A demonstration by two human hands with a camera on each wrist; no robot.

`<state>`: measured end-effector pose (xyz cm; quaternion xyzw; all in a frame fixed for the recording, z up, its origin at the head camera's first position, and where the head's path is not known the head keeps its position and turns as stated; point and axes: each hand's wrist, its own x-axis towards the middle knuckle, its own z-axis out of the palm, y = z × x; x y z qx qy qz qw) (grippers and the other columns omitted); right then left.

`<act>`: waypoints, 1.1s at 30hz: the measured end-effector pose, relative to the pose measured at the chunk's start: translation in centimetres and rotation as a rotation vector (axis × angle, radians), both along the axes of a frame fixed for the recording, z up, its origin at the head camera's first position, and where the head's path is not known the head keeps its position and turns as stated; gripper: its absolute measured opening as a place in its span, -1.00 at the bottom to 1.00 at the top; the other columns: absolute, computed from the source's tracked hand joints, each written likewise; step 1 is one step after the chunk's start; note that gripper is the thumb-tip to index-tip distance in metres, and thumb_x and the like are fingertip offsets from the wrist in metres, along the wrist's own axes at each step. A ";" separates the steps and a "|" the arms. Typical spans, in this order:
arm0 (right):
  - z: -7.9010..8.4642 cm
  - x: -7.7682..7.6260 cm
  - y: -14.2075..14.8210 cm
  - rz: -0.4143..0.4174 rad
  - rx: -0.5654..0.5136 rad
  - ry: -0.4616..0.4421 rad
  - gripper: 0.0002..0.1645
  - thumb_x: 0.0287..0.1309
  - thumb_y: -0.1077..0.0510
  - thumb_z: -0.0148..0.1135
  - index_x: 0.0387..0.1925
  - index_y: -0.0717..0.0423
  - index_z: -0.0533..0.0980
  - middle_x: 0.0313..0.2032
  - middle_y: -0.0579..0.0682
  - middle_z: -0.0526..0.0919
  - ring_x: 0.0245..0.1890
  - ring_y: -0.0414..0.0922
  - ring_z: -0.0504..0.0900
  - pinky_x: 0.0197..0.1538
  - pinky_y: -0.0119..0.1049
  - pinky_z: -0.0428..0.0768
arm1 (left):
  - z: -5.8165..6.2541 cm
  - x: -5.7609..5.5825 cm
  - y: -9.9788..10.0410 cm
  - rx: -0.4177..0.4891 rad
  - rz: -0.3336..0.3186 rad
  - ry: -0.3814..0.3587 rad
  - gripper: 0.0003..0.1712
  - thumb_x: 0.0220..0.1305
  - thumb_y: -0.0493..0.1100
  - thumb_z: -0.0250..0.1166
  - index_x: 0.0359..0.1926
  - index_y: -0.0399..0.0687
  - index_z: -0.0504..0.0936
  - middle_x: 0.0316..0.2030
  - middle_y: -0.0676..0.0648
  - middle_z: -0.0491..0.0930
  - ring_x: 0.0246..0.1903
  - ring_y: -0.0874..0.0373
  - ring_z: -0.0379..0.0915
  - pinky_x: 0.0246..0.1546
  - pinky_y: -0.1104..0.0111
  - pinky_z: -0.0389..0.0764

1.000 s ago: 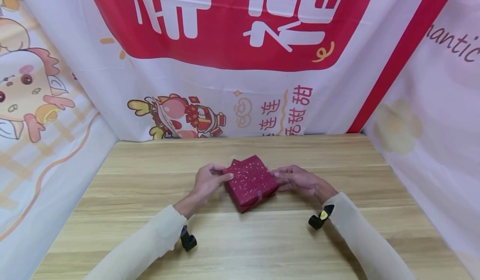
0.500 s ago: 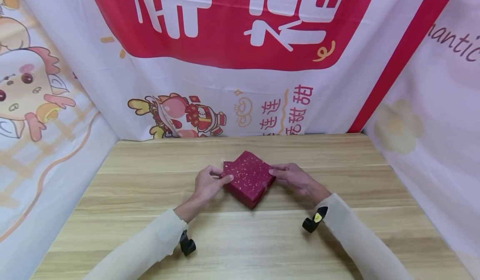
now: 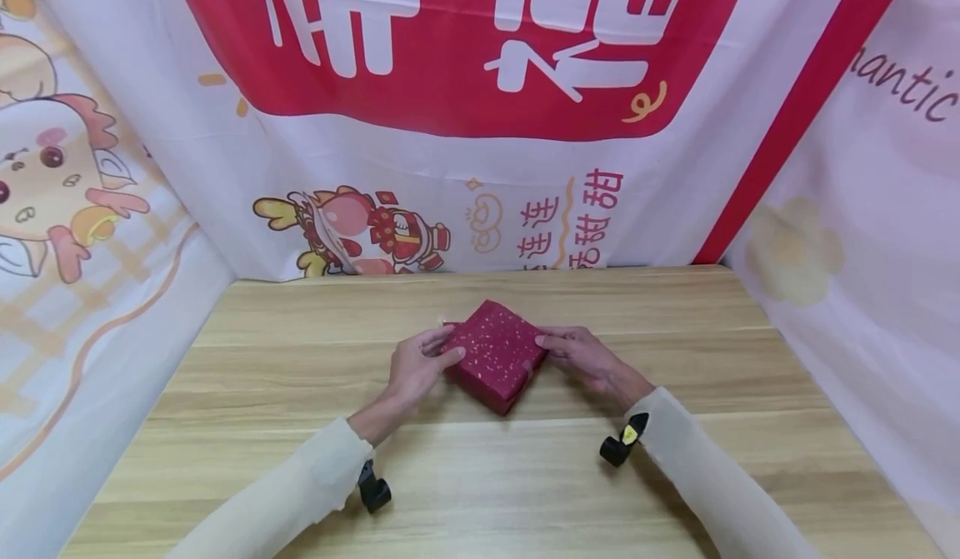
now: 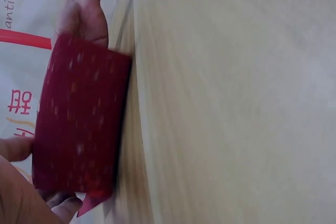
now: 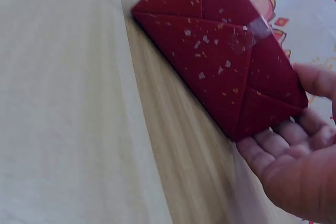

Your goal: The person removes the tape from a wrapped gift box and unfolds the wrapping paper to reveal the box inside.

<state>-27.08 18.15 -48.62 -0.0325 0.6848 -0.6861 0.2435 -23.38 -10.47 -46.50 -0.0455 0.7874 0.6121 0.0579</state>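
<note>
A flat box wrapped in dark red, gold-flecked paper point(image 3: 498, 346) sits cornerwise over the table's middle. My left hand point(image 3: 414, 369) grips its left corner, thumb on the top face and fingers lower down at the side. On the opposite corner, my right hand point(image 3: 588, 359) holds it with the thumb near the top edge; the right wrist view shows the fingers point(image 5: 273, 142) curled at the underside. Folded paper and a strip of clear tape point(image 5: 260, 31) show on one side. In the left wrist view a small paper flap point(image 4: 95, 202) sticks out beside the left fingers.
The wood-grain table point(image 3: 480, 492) is bounded by a printed cloth backdrop point(image 3: 480, 201) at the rear and cloth at both sides. A small black camera point(image 3: 373, 492) hangs at the left wrist, another camera point(image 3: 617, 451) at the right.
The wrapped box has turned counterclockwise, its front corner swinging right and its back corner left. My right hand has shifted slightly left, its thumb now on the box; the left stays nearly in place.
</note>
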 end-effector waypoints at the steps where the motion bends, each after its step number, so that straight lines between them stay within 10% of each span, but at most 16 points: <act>1: 0.0 -0.1 0.0 0.006 -0.006 -0.007 -0.41 0.31 0.11 0.19 0.29 0.29 0.38 0.35 0.17 0.42 0.34 -0.01 0.44 0.44 -0.15 0.37 | 0.0 -0.1 0.0 0.017 -0.008 -0.006 -0.37 0.15 -0.11 0.44 0.27 0.02 0.51 0.28 -0.09 0.51 0.30 0.01 0.42 0.30 0.22 0.48; 16: -0.4 -1.4 -0.1 0.218 0.009 0.026 -0.52 0.31 0.12 0.15 0.20 0.22 0.49 0.03 0.01 0.71 0.07 -0.08 0.60 0.37 -0.12 0.34 | 0.5 -1.0 -0.2 0.017 -0.203 -0.068 -0.24 0.18 -0.07 0.42 0.40 0.08 0.36 0.44 -0.05 0.29 0.45 0.00 0.16 0.47 0.13 0.24; 33: -0.3 -1.3 0.0 0.152 0.015 0.124 -0.50 0.28 0.14 0.22 0.21 0.21 0.43 0.00 0.02 0.65 0.02 -0.08 0.63 0.27 -0.04 0.55 | 0.3 -0.8 -0.1 -0.057 -0.113 -0.122 -0.52 0.11 -0.12 0.46 0.10 0.14 0.65 0.15 -0.08 0.62 0.24 -0.07 0.48 0.36 -0.03 0.39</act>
